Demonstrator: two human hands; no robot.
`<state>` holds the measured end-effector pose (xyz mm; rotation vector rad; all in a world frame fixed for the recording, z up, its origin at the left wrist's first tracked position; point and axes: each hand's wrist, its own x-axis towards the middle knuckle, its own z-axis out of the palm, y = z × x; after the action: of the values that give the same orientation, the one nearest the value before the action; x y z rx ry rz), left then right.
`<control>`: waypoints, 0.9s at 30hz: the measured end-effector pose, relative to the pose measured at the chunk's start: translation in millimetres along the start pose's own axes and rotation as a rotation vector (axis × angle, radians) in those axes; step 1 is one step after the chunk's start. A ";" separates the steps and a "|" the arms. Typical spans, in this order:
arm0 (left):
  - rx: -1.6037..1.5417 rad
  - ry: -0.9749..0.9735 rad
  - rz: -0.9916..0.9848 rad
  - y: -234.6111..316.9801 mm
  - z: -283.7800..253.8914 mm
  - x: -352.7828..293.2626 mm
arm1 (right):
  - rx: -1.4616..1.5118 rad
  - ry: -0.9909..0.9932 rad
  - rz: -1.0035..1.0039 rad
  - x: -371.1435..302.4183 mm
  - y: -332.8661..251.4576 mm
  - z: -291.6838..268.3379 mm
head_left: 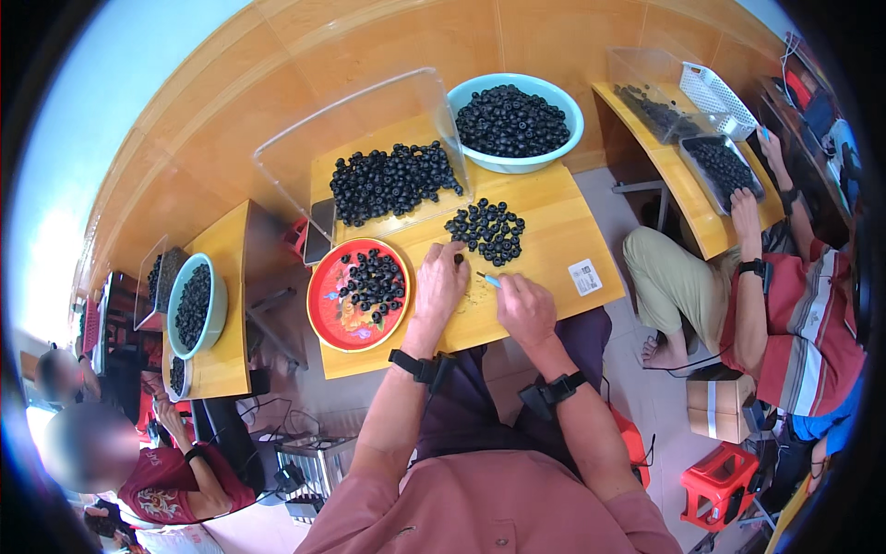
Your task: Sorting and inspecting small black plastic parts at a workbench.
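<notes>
My left hand [439, 286] pinches a small black round bead-like piece [459, 259] between thumb and fingers, over the table's near middle. Closed round a slim light-blue-handled tool [494, 281] with a thin dark tip, my right hand [526, 309] holds it pointing left at that piece. Tip and piece look close; I cannot tell whether they touch. Just beyond both hands lies a loose pile of black round pieces [486, 231] on the wooden table [554, 235]. To the left of my left hand, a red flower-patterned plate [334, 319] with a yellow rim carries more of them.
Behind stand a clear open bin [355, 102] and a light-blue basin [512, 164], both with many black pieces. A phone [319, 231] lies beside the bin. A white label [584, 277] is at right. Other people work at tables on both sides; a red stool [720, 485] stands lower right.
</notes>
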<state>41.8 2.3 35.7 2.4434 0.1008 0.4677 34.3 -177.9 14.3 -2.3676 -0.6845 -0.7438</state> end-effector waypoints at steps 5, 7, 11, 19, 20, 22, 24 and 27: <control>-0.076 0.071 0.060 -3.0 -0.5 -15.7 | -0.011 -0.023 0.017 -3.2 1.7 -4.3; -0.135 0.093 0.027 -1.8 0.5 -21.5 | -0.006 -0.030 0.011 -4.3 1.1 -4.8; -0.162 0.082 -0.044 -5.0 3.9 -33.9 | -0.019 -0.045 0.010 -4.4 -2.2 -6.4; -0.441 0.140 -0.249 -1.7 17.2 -49.9 | -0.050 -0.064 0.021 -2.5 0.5 -4.8; -0.472 0.146 -0.251 -2.6 16.5 -49.1 | -0.058 -0.077 0.025 -2.4 0.4 -3.0; -0.471 0.133 -0.262 -2.3 15.1 -49.3 | -0.031 -0.070 0.025 -3.0 1.2 -1.8; -0.399 0.157 -0.179 -0.9 11.8 -49.9 | -0.018 -0.061 0.025 -2.6 -0.2 -1.2; -0.412 0.162 -0.147 2.4 11.0 -51.7 | -0.031 -0.086 0.031 -3.0 -1.2 -3.6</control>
<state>-2.7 -15.6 13.3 1.9782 0.2272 0.5583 30.2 -180.2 15.3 -2.4449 -0.6752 -0.6471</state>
